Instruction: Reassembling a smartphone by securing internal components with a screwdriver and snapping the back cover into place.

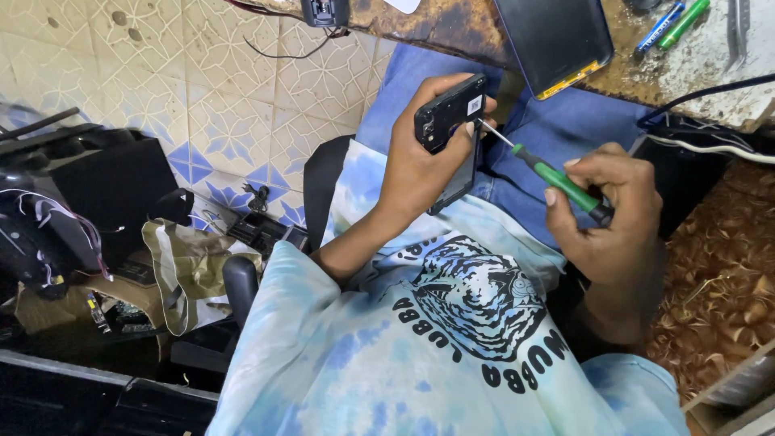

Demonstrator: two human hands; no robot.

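In the head view we look down over our lap, and the left hand [420, 165] is wrapped around a black phone [449, 121], fingers closed on its edges, holding it up above the blue jeans [557, 137] with its back toward us. The phone's long axis runs from upper right, where the camera end sits, down to lower left, tilted rather than upright. The right hand [609, 210] is closed around a green-handled screwdriver [557, 182], whose shaft points up and to the left, so its thin metal tip meets the right edge of the phone near the top; we cannot tell whether it sits in a screw head. The two hands stay apart, joined only by the tool, with the phone to the left of the right hand and a little farther away. We count one phone in hand, one screwdriver, and two hands, both ours. Beyond the knees lies the worktop [702, 73], stained and worn, carrying one dark flat panel [557, 36] with a yellow edge, and two pens [672, 24], one blue and one green, lying side by side. To the left, on the tiled floor [226, 97], sits a heap of dark parts and wires [48, 218].
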